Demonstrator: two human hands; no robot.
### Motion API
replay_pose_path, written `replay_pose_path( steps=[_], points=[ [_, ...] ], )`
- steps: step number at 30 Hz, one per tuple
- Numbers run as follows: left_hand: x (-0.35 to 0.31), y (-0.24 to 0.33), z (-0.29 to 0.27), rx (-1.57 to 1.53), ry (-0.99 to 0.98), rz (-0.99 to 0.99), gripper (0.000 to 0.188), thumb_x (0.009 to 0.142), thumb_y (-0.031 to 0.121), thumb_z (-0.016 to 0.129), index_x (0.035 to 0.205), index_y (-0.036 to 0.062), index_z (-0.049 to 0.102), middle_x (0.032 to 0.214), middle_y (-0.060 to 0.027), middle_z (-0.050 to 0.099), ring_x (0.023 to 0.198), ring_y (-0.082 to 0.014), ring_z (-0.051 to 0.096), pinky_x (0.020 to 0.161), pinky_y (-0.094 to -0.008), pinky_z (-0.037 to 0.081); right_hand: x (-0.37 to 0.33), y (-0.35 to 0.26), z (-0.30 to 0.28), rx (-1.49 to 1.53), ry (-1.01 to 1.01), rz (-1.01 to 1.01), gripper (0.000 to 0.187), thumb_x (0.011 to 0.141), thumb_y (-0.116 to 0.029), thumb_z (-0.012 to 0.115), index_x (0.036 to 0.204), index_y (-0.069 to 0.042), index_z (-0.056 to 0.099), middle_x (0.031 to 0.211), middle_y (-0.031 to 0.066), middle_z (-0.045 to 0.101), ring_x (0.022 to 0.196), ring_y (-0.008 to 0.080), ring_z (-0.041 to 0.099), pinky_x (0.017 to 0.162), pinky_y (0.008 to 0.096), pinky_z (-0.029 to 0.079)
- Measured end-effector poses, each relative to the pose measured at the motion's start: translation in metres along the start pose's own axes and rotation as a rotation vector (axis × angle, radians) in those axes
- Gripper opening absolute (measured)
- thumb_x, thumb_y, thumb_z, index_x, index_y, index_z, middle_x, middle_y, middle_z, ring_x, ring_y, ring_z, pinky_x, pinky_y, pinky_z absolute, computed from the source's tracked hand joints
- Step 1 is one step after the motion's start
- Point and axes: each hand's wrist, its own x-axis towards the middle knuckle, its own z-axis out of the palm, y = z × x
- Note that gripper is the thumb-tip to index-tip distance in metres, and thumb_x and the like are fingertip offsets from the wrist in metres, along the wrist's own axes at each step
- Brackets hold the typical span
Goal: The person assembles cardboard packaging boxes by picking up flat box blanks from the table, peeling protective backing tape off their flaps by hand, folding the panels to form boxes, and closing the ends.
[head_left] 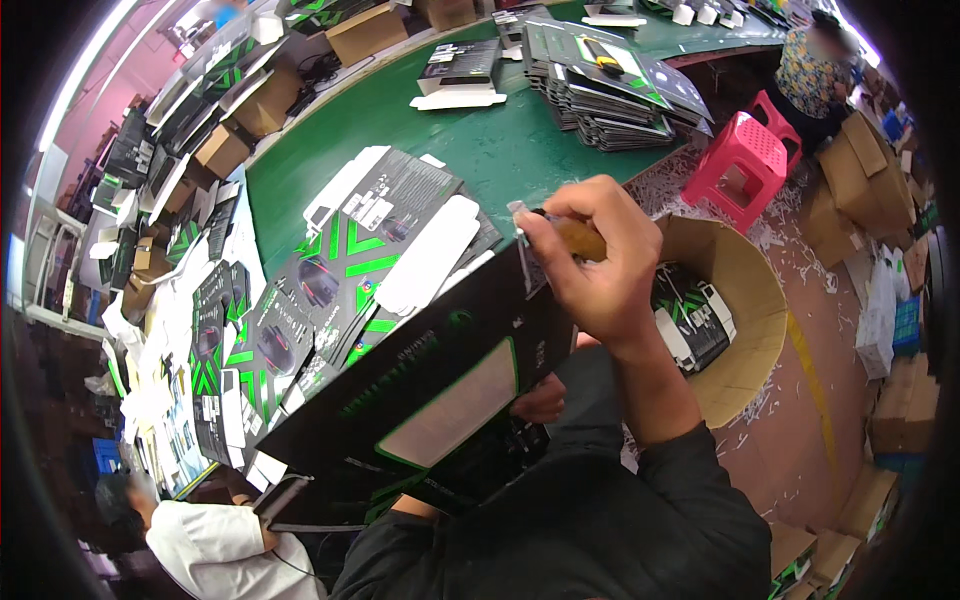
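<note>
A large black printed cardboard sheet (400, 375) with green lettering and a pale, green-edged panel stands tilted in front of me. My left hand (541, 400) is closed on its lower right edge; the left forearm runs mostly hidden behind it. At the sheet's upper right corner, my right hand (605, 260) is closed, thumb and fingers pinched around a rounded yellow-brown thing (578, 238) whose kind I cannot make out. A small clear strip (517, 207) pokes out by the fingertips. Left of the sheet, flattened black-and-green printed boxes (335, 265) lie overlapping on the green table (400, 130).
A stack of flat printed cartons (600, 95) bears a yellow-and-black cutter (604, 58). To my right stands a large round cardboard bin (752, 320) with cartons inside. Beyond are a pink stool (740, 165), paper scraps on the floor, and a seated person (815, 75). Another person (215, 550) sits at lower left.
</note>
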Motion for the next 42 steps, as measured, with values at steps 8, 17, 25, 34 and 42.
replay_pose_path(
  steps=[8, 17, 25, 34, 42],
  points=[
    [-0.002, -0.002, 0.004, -0.013, -0.029, 0.021, 0.039, 0.093, 0.050, 0.066, 0.091, 0.0113, 0.060, 0.086, 0.0020, 0.061, 0.074, -0.0119, 0.056, 0.067, -0.0243, 0.041, -0.015, -0.007, -0.009, 0.020, 0.101, 0.107, 0.016, 0.083, -0.002, 0.078, 0.082, -0.002, 0.062, 0.072, 0.0084, 0.059, 0.060, 0.0200, 0.057, 0.054, 0.0308, 0.045],
    [0.002, -0.007, 0.000, -0.040, -0.070, 0.023, 0.039, 0.093, 0.050, 0.066, 0.091, 0.0111, 0.060, 0.086, 0.0018, 0.061, 0.073, -0.0118, 0.056, 0.067, -0.0241, 0.041, -0.005, 0.002, -0.006, 0.030, -0.188, 0.020, 0.024, 0.081, -0.014, 0.082, 0.081, -0.003, 0.060, 0.073, 0.0086, 0.059, 0.060, 0.0252, 0.057, 0.055, 0.0334, 0.046],
    [0.003, -0.011, -0.002, -0.049, -0.094, 0.050, 0.040, 0.093, 0.050, 0.066, 0.091, 0.0110, 0.060, 0.086, 0.0017, 0.062, 0.073, -0.0118, 0.056, 0.067, -0.0239, 0.041, 0.004, 0.003, -0.014, 0.094, -0.215, -0.332, 0.033, 0.073, -0.017, 0.089, 0.083, -0.005, 0.060, 0.070, 0.0040, 0.058, 0.055, 0.0164, 0.053, 0.048, 0.0284, 0.041],
    [0.006, -0.021, -0.010, -0.100, -0.123, 0.079, 0.040, 0.093, 0.050, 0.066, 0.092, 0.0109, 0.060, 0.087, 0.0015, 0.062, 0.072, -0.0118, 0.056, 0.067, -0.0237, 0.041, -0.025, -0.022, -0.034, 0.023, -0.133, -0.364, 0.031, 0.072, -0.016, 0.090, 0.082, -0.007, 0.062, 0.072, 0.0023, 0.060, 0.055, 0.0182, 0.053, 0.048, 0.0300, 0.042],
    [0.011, -0.039, -0.019, -0.163, -0.148, 0.099, 0.040, 0.093, 0.050, 0.066, 0.092, 0.0108, 0.060, 0.087, 0.0014, 0.062, 0.072, -0.0118, 0.056, 0.067, -0.0236, 0.041, -0.057, 0.001, -0.038, -0.101, -0.095, 0.220, 0.014, 0.084, -0.001, 0.076, 0.085, -0.001, 0.062, 0.074, 0.0083, 0.061, 0.061, 0.0205, 0.060, 0.054, 0.0306, 0.046]
  ],
)
